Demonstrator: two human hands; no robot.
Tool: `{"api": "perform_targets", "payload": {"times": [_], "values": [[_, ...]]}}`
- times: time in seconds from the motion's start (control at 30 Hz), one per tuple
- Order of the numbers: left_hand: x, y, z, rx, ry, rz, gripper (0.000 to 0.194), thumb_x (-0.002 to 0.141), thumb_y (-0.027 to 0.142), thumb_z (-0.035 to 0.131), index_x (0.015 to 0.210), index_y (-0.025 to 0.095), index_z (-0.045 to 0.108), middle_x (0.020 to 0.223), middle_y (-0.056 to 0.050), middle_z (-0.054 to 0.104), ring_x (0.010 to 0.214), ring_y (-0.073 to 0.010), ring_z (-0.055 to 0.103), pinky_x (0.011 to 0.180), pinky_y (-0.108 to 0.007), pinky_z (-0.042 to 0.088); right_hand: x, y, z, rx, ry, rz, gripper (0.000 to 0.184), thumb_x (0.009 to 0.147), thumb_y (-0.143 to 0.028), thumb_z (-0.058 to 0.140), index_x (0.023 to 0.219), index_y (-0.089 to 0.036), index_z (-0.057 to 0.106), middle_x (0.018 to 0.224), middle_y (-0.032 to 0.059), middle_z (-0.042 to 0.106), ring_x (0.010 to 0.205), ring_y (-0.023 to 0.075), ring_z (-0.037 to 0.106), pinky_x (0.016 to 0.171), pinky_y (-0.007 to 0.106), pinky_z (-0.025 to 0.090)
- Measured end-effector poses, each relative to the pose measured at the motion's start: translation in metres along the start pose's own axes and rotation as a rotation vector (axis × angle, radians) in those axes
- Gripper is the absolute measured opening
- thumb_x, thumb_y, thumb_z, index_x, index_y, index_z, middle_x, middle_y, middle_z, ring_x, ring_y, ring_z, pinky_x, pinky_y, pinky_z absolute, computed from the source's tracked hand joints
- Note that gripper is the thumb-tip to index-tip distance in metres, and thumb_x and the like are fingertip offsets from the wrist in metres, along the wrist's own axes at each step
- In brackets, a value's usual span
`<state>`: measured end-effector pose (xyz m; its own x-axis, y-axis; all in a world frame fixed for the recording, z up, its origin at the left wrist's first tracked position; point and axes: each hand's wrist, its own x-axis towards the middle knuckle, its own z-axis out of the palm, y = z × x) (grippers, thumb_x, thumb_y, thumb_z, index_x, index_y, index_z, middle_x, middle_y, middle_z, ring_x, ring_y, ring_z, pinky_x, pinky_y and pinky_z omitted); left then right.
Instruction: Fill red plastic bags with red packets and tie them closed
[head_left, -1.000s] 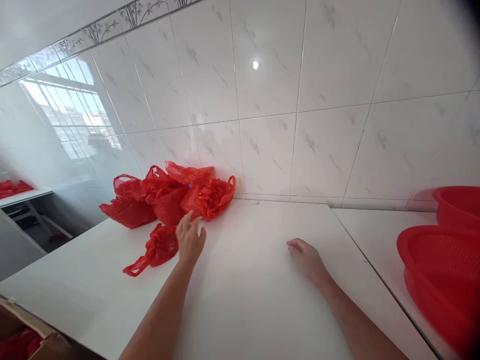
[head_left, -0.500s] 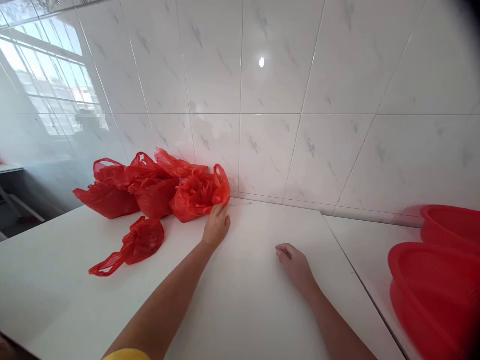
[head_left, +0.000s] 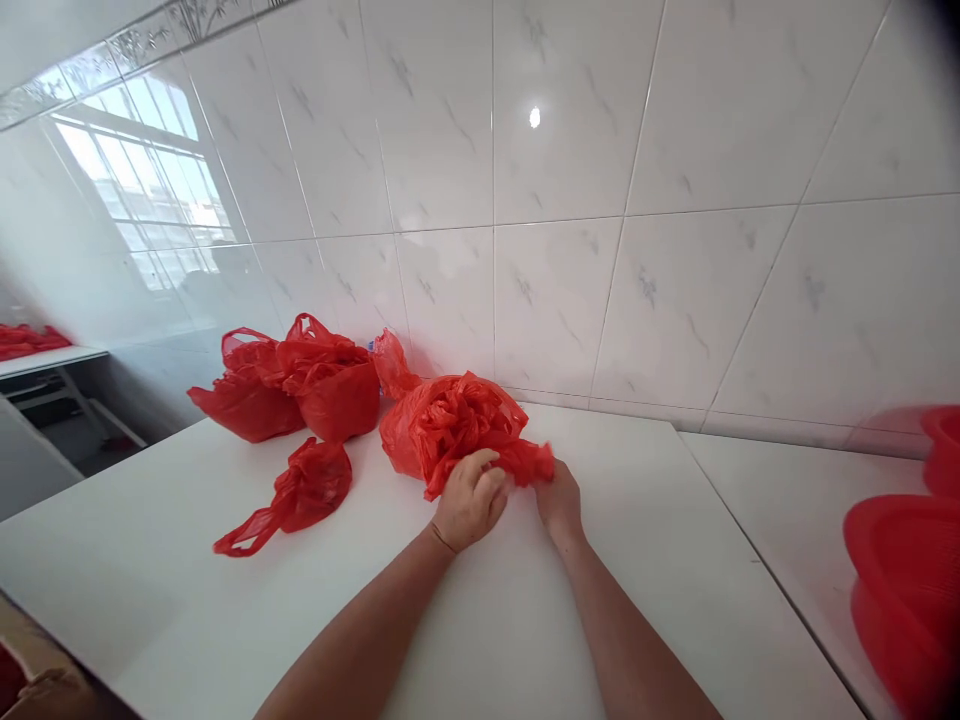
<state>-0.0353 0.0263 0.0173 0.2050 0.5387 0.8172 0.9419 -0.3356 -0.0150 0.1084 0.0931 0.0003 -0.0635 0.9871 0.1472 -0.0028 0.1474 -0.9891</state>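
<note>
On the white desk (head_left: 150, 570), the right hand (head_left: 561, 502) pinches a bunched red bag (head_left: 457, 420); the left hand (head_left: 469, 503) has half-curled fingers at its front, hold unclear. Two bulging bags (head_left: 337, 395) and a smaller bag (head_left: 313, 485) crowd its left; red baskets (head_left: 896, 590) stand well apart.

Glossy, grey-veined tiles (head_left: 559, 165) lined the wall behind the white bench (head_left: 150, 540). A bamboo-patterned border (head_left: 202, 18) crossed the upper left, above a barred window's reflection (head_left: 142, 180).

A tiled wall (head_left: 555, 300) and worktops (head_left: 165, 540) suggest a workroom.
</note>
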Motion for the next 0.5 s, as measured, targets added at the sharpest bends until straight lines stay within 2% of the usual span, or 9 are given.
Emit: {"api": "perform_targets", "payload": {"times": [0.07, 0.13, 0.23, 0.33, 0.4, 0.5], "values": [[0.009, -0.013, 0.000, 0.106, -0.040, -0.135, 0.024, 0.085, 0.017, 0.043, 0.102, 0.021, 0.060, 0.116, -0.011, 0.056, 0.104, -0.0246, 0.052, 0.088, -0.044, 0.043, 0.001, 0.004, -0.001, 0.029, -0.008, 0.037, 0.003, 0.063, -0.021, 0.055, 0.063, -0.020, 0.058, 0.064, -0.0014, 0.058, 0.059, 0.0148, 0.050, 0.052, 0.025, 0.039], [0.017, -0.030, 0.006, 0.191, -0.155, -0.254, 0.033, 0.084, 0.014, 0.040, 0.107, 0.025, 0.060, 0.126, -0.009, 0.053, 0.115, -0.0291, 0.046, 0.093, -0.051, 0.038, 0.002, 0.007, -0.005, 0.074, -0.003, 0.077, 0.007, 0.060, -0.018, 0.054, 0.055, -0.020, 0.051, 0.054, -0.0035, 0.050, 0.053, 0.0124, 0.044, 0.046, 0.024, 0.034], [0.024, -0.057, 0.025, 0.185, -0.297, -0.369, 0.044, 0.080, 0.007, 0.037, 0.113, 0.025, 0.060, 0.137, -0.007, 0.044, 0.128, -0.0317, 0.032, 0.100, -0.055, 0.030, 0.007, 0.009, -0.017, 0.179, 0.057, 0.123, 0.005, 0.058, -0.017, 0.053, 0.057, -0.020, 0.049, 0.055, -0.0037, 0.049, 0.053, 0.0113, 0.044, 0.045, 0.023, 0.036], [0.022, -0.075, 0.044, 0.126, -0.375, -0.469, 0.049, 0.077, 0.006, 0.038, 0.120, 0.022, 0.056, 0.141, -0.008, 0.039, 0.133, -0.0314, 0.026, 0.103, -0.055, 0.026, 0.013, 0.010, -0.034, 0.306, 0.158, 0.130, 0.007, 0.058, -0.019, 0.052, 0.065, -0.019, 0.052, 0.063, -0.0029, 0.051, 0.058, 0.0120, 0.048, 0.050, 0.024, 0.043], [0.020, -0.082, 0.053, 0.108, -0.374, -0.494, 0.046, 0.079, 0.012, 0.039, 0.122, 0.020, 0.055, 0.141, -0.010, 0.039, 0.133, -0.0322, 0.025, 0.104, -0.056, 0.024, 0.014, 0.012, -0.049, 0.371, 0.230, 0.128, 0.013, 0.056, -0.019, 0.053, 0.069, -0.018, 0.052, 0.063, -0.0032, 0.050, 0.059, 0.0123, 0.050, 0.050, 0.025, 0.044], [0.020, -0.086, 0.054, 0.133, -0.262, -0.490, 0.040, 0.085, 0.027, 0.041, 0.122, 0.018, 0.054, 0.142, -0.012, 0.037, 0.133, -0.0335, 0.024, 0.104, -0.057, 0.020, 0.009, 0.015, -0.073, 0.431, 0.318, 0.127, 0.014, 0.058, -0.022, 0.054, 0.070, -0.019, 0.049, 0.064, -0.0029, 0.050, 0.060, 0.0134, 0.052, 0.051, 0.025, 0.045]]}}
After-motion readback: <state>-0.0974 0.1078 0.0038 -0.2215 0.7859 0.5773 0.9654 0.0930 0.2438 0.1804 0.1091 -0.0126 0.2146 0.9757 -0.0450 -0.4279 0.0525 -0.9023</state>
